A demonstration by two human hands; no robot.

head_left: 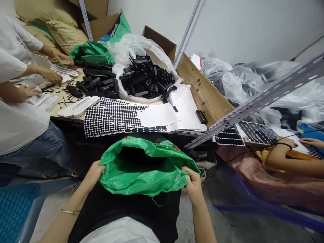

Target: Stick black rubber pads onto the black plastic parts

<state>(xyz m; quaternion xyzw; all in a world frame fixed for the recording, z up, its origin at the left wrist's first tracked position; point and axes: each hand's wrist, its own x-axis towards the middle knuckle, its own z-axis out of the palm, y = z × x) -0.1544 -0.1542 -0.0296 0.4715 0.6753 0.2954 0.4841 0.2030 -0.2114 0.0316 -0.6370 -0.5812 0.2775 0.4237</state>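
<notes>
A green plastic bag (141, 175) lies open on my lap, its mouth facing up and dark inside. My left hand (94, 172) grips the bag's left rim with closed fingers. At the bag's right rim, my right hand (192, 182) pinches the gathered plastic. A thin bracelet sits on my left wrist. Just beyond the bag, on the table edge, lies a white sheet of black round stickers (113, 116), partly used.
A pile of black plastic parts (144, 79) spills from a clear bag on the wooden table (207, 98). A person in white (17, 111) works at the left. Another person's arms (286, 158) rest at the right over sticker sheets (255, 132). A slotted metal bar (255, 104) crosses diagonally.
</notes>
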